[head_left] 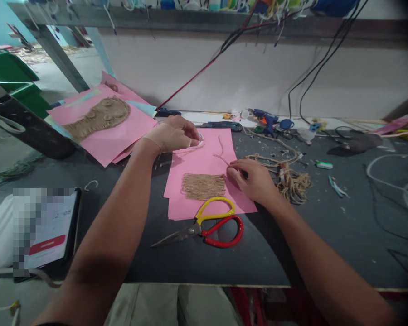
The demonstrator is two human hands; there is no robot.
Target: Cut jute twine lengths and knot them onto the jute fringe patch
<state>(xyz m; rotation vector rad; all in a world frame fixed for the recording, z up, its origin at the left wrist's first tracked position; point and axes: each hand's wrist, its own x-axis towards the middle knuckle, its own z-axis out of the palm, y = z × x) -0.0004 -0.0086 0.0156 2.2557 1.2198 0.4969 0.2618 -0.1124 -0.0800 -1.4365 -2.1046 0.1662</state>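
Note:
A pink paper sheet [204,158] lies on the dark table with a rectangular patch of glued jute strands [204,186] on it. My right hand [253,180] rests at the patch's right edge, fingers pinched on a loose jute strand [220,156] that runs up across the paper. My left hand [177,132] sits at the sheet's top left corner, fingers curled around a small ring-like object [200,138] that I cannot make out. Scissors [211,224] with a yellow and a red handle lie at the sheet's lower edge.
A tangle of jute twine [292,181] lies right of the paper. More pink sheets with a jute figure [98,118] are at left. A phone [47,231] lies near left. A blue glue gun [263,117], cables and small tools crowd the back edge.

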